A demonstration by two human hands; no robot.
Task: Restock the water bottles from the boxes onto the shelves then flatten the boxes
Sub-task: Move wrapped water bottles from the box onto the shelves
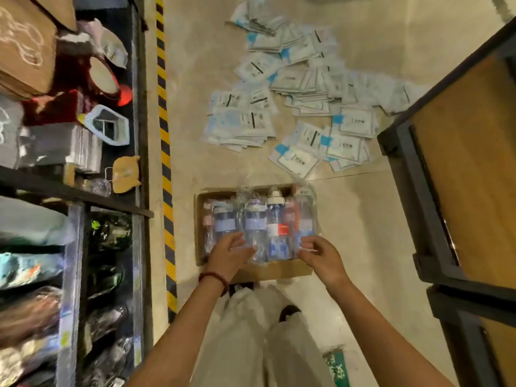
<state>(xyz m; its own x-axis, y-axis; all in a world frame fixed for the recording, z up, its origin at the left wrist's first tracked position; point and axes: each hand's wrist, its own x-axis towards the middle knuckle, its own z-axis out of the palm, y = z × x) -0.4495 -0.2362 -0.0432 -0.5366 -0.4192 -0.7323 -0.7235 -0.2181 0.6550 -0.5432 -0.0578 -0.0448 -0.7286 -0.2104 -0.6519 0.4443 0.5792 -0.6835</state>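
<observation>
An open cardboard box (pixel 276 270) lies on the floor in front of my feet. Inside it lie several clear water bottles (pixel 275 227) in plastic wrap, with blue, white and red labels. My left hand (pixel 230 254), a bead bracelet on its wrist, rests with spread fingers on the bottles' near ends at the left. My right hand (pixel 321 255) pinches the clear wrap at the right end of the row of bottles.
A dark shelf unit (pixel 139 135) full of packaged goods runs along the left, beside a yellow-black floor stripe (pixel 164 152). A wood-panelled rack (pixel 458 169) stands at the right. Many flat blue-white packets (pixel 301 88) are strewn on the floor beyond the box.
</observation>
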